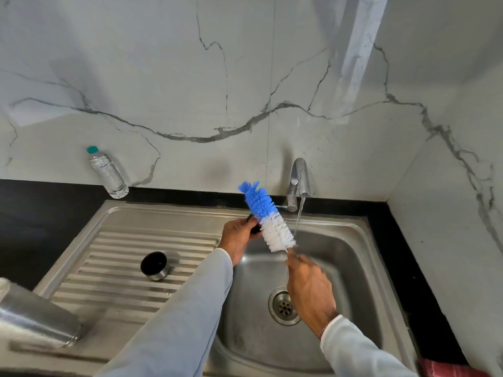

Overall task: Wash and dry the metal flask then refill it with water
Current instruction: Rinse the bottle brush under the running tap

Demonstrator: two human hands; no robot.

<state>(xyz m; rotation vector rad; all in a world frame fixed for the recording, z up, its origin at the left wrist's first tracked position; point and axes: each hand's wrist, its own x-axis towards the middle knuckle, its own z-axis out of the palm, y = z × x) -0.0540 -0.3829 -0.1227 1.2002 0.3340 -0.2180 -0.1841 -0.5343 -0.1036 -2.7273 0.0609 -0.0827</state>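
Observation:
The metal flask (35,319) lies on its side at the near left of the draining board. Its steel cup-lid with a black inside (154,265) stands on the ribs of the board. My left hand (239,240) grips a small black part (254,227), mostly hidden by my fingers and the brush. My right hand (310,289) holds the wire handle of a blue and white bottle brush (268,217), whose bristles point up and left against the black part. Water runs in a thin stream from the tap (299,180) into the sink basin (340,268).
A clear plastic water bottle with a teal cap (107,172) stands on the black counter (40,213) against the marble wall. The drain (283,306) sits in the basin under my right hand. A red cloth (446,370) shows at the bottom right corner.

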